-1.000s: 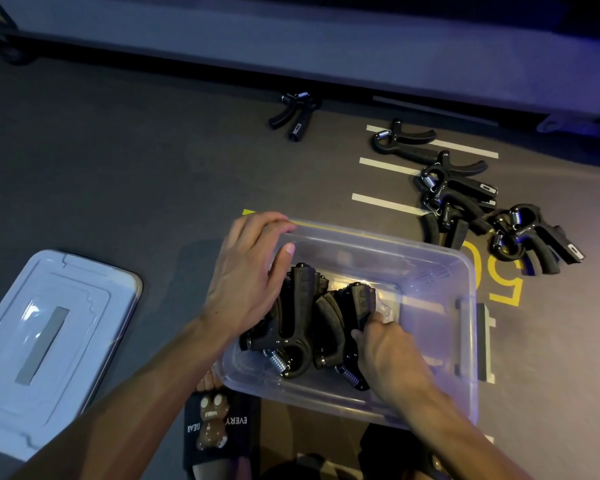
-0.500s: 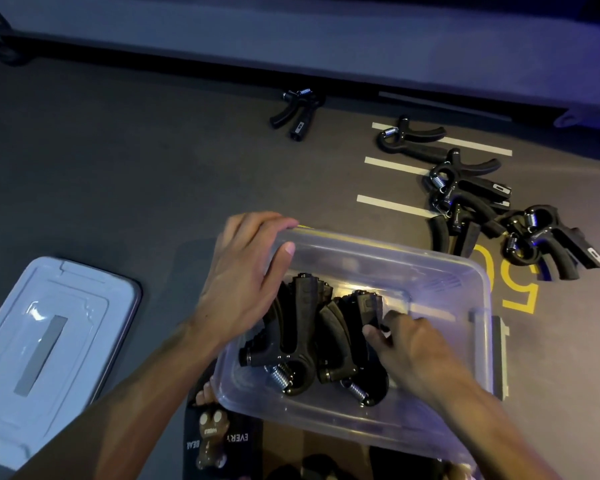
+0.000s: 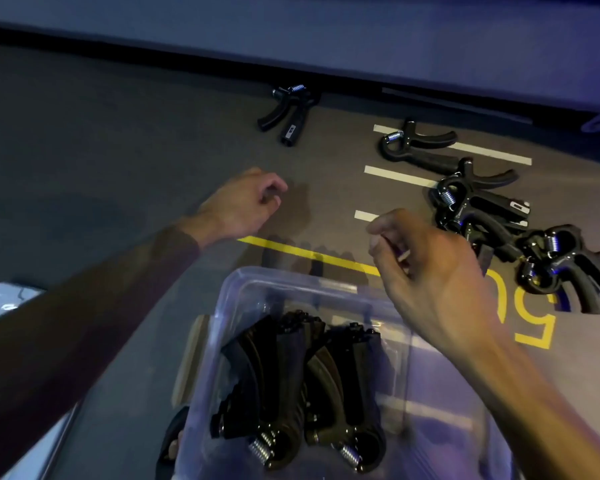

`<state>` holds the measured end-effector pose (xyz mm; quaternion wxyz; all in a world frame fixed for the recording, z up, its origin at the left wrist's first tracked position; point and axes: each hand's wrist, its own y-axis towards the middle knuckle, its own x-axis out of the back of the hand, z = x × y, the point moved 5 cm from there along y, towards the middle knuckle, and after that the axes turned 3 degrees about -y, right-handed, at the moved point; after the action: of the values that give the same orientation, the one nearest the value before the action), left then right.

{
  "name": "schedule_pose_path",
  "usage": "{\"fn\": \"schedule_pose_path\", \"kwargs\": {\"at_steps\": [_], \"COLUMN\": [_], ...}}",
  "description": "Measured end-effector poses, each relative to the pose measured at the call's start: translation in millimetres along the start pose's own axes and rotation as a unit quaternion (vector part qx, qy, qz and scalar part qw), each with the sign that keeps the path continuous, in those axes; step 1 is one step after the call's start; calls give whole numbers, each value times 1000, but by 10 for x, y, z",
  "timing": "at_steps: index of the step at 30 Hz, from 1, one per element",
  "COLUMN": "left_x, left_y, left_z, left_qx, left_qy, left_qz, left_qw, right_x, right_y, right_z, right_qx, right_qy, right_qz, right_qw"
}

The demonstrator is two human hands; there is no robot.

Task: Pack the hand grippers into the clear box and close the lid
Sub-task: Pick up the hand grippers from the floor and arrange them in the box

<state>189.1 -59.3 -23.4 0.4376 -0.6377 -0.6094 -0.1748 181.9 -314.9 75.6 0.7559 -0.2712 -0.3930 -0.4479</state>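
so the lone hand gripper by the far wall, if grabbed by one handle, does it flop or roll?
The lone hand gripper looks like rigid black plastic, so probably stiff. Its handles splay in a V and it lies flat, so rolling seems unlikely. The exposed spring at the top may let the free handle swing slightly when lifted.

Both hands left clear box, now above floor.

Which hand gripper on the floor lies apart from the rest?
The lone hand gripper by the far dark edge, beyond the left hand. The others lie in a cluster on the painted markings to the right.
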Motion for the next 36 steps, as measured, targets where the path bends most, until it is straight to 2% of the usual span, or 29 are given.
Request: {"fn": "schedule_pose_path", "kwargs": {"at_steps": [3, 8, 14, 18, 22, 26, 30, 33, 36], "left_x": [-97, -101, -172, -58, 48, 294, 637, 806, 866], "left_y": [401, 942, 1351, 1271, 844, 281, -365, -954, -1452], "left_z": [82, 92, 63, -75, -139, -170, -370, -713, -1060], "left_qx": [13, 45, 82, 46, -5, -24, -46, -101, -168], "left_qy": [54, 121, 181, 224, 173, 58, -54, -78, -89], "left_qz": [29, 12, 70, 22, -49, -101, -155, -177, -176], "left_qw": [998, 992, 977, 973, 984, 993, 985, 976, 966], "right_x": [-159, -319, -381, -360, -247, -158, -60, 49, 163], "right_y": [201, 377, 386, 328, 237, 89, -130, -305, -455], "right_z": [-111, -256, -322, -307, -240, -148, 10, 186, 415], "right_qx": [1, -7, -16, -15, -11, -5, 9, 44, 118], "right_qy": [0, -14, -3, 4, 18, 45, 74, 90, 54], "right_qz": [28, 69, 95, 95, 60, 28, -13, -52, -63], "right_qw": [1000, 997, 995, 995, 998, 999, 997, 994, 990]}}
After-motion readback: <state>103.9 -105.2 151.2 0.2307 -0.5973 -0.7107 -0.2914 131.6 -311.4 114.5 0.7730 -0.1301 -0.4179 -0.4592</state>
